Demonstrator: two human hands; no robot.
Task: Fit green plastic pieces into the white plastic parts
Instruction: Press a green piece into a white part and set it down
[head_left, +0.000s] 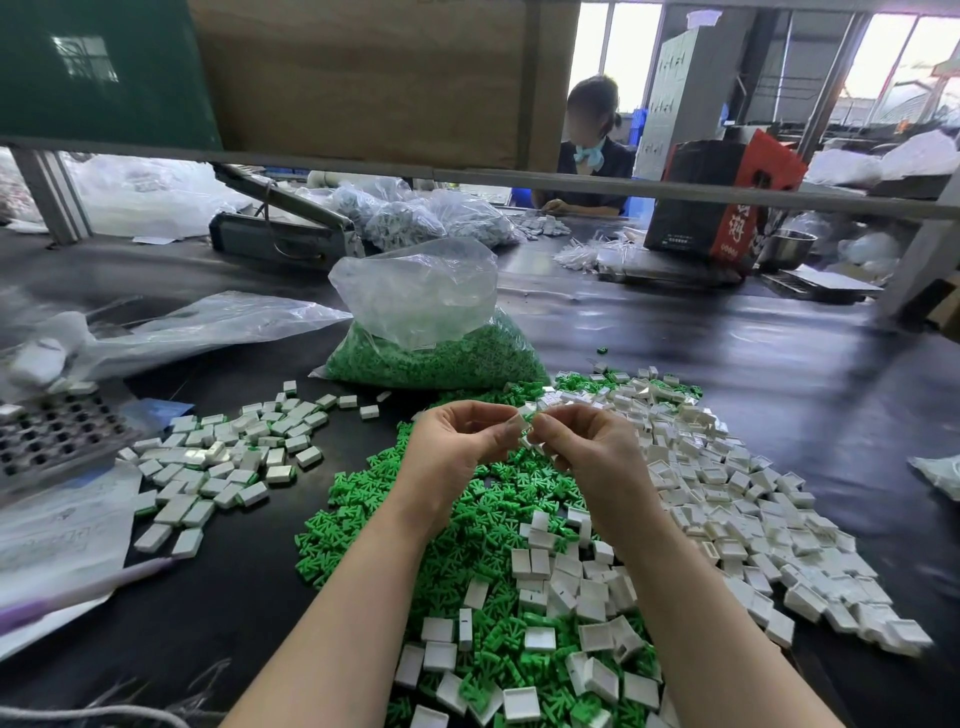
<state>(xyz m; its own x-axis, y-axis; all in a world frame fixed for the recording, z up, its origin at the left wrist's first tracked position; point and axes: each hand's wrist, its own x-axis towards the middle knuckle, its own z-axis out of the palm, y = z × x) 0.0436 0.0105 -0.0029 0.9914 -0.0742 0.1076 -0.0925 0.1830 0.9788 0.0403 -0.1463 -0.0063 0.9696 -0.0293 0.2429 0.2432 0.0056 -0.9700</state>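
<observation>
- Left hand (457, 441), centre of the frame: fingers curled, pinching a white plastic part (519, 422) at the fingertips.
- Right hand (582, 441), just beside the left: fingers curled, fingertips meeting the same white part; a sliver of a green piece (529, 416) shows between the two hands. How far it is seated cannot be told.
- Loose green pieces (363, 519): a heap on the black table (779, 364), below the hands, lower centre.
- Empty white parts (727, 493): a spread pile right of centre, some lying on the green heap.
- Closed white blocks with green edges (218, 457): a separate pile at left of centre.
- Clear bag of green pieces (431, 353): above the hands, open at the top.
- Perforated metal tray (52, 431): left edge.
- Another seated person (592, 156): upper centre, behind the shelf rail.
</observation>
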